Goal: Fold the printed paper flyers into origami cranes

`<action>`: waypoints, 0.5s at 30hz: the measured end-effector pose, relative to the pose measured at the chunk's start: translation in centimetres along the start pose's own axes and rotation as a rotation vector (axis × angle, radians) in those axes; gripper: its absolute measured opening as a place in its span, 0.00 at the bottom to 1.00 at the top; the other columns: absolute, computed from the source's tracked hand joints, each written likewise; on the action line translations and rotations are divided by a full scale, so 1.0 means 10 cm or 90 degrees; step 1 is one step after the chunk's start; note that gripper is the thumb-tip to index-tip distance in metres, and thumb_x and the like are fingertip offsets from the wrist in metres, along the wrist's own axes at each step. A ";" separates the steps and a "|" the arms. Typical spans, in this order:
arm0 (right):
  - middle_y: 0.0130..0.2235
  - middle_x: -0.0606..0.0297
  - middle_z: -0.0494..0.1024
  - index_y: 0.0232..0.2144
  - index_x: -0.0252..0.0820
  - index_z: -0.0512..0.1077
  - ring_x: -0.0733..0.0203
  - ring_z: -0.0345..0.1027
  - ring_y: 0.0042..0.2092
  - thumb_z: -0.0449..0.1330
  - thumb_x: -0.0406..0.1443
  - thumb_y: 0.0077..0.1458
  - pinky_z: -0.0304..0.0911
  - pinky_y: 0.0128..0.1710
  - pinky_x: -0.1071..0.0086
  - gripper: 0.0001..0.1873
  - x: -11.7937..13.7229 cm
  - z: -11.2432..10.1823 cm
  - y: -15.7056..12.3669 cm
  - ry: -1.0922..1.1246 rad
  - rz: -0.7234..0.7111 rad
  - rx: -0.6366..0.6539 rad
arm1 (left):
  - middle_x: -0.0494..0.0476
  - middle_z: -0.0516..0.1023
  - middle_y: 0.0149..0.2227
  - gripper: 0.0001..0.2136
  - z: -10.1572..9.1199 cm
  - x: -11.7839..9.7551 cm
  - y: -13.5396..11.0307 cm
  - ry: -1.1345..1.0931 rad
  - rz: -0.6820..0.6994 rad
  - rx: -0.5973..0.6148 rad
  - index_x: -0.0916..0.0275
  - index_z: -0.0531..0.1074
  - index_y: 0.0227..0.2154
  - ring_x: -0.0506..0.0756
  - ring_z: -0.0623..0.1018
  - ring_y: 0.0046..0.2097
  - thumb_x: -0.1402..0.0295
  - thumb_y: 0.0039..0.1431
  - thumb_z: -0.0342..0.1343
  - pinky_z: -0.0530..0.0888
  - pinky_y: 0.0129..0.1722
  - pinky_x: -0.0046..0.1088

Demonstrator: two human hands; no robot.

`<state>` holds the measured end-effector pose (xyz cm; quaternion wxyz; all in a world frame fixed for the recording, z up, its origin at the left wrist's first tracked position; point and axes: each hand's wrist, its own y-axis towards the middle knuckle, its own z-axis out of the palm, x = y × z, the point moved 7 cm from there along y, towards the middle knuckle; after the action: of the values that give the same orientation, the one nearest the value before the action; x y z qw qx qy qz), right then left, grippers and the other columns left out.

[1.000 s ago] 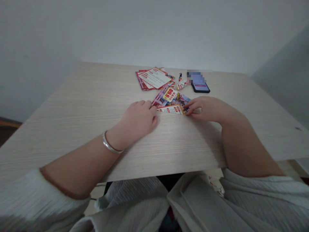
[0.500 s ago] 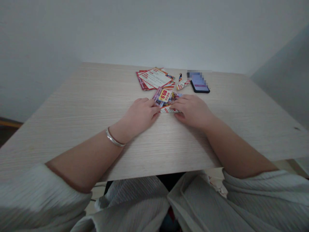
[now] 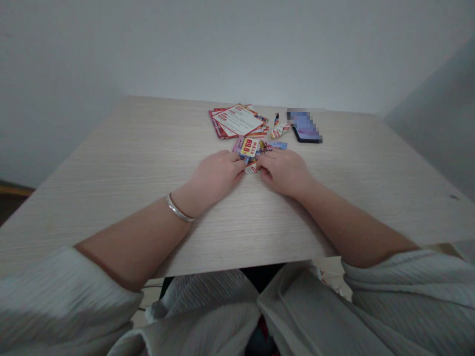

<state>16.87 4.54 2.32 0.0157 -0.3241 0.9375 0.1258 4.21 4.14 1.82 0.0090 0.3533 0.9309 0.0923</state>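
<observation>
left sleeve (image 3: 74,291): pale grey, loose, wide, ending around the elbow | right sleeve (image 3: 404,282): same pale grey, finely ribbed, gathered in soft folds | garment front (image 3: 208,301): matching grey, crinkled texture, draped | left-wrist bangle (image 3: 177,211): silver, narrow, shiny

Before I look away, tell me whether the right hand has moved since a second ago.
Yes: judged against the phone on the table, the right hand has shifted left, toward the left hand.
</observation>
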 end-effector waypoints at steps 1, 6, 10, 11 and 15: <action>0.47 0.52 0.85 0.45 0.38 0.80 0.48 0.75 0.50 0.56 0.34 0.66 0.62 0.49 0.59 0.13 0.01 0.00 0.00 0.009 -0.010 -0.002 | 0.66 0.82 0.46 0.15 0.00 0.00 0.00 0.005 -0.004 0.003 0.68 0.81 0.47 0.64 0.80 0.48 0.69 0.73 0.48 0.77 0.50 0.43; 0.51 0.54 0.85 0.48 0.39 0.81 0.49 0.75 0.52 0.55 0.35 0.69 0.62 0.51 0.59 0.15 0.01 0.01 0.01 0.037 -0.025 0.009 | 0.66 0.82 0.46 0.15 0.01 0.01 0.01 0.006 0.006 0.000 0.67 0.81 0.47 0.63 0.80 0.48 0.69 0.73 0.49 0.77 0.50 0.42; 0.46 0.53 0.86 0.43 0.38 0.82 0.48 0.77 0.48 0.55 0.34 0.68 0.63 0.46 0.59 0.15 0.01 0.02 0.03 0.010 -0.001 0.021 | 0.67 0.82 0.44 0.15 -0.01 -0.01 0.01 0.007 0.011 -0.017 0.68 0.81 0.44 0.64 0.80 0.48 0.66 0.73 0.49 0.77 0.50 0.43; 0.45 0.52 0.86 0.42 0.38 0.82 0.48 0.77 0.47 0.55 0.34 0.67 0.63 0.45 0.59 0.14 0.02 0.01 0.04 0.008 0.006 0.013 | 0.67 0.82 0.44 0.15 -0.02 -0.01 0.01 0.004 0.010 -0.023 0.68 0.81 0.44 0.64 0.80 0.47 0.65 0.73 0.50 0.77 0.49 0.43; 0.43 0.53 0.86 0.41 0.40 0.81 0.50 0.76 0.45 0.56 0.35 0.65 0.62 0.42 0.61 0.13 0.05 -0.01 0.04 0.053 0.026 -0.029 | 0.64 0.83 0.43 0.13 -0.04 -0.04 0.01 -0.028 0.005 -0.044 0.65 0.81 0.42 0.63 0.81 0.45 0.66 0.72 0.51 0.76 0.45 0.41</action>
<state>16.23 4.46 2.44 -0.0331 -0.3102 0.9406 0.1340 4.53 3.89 2.22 0.0409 0.3584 0.9253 0.1165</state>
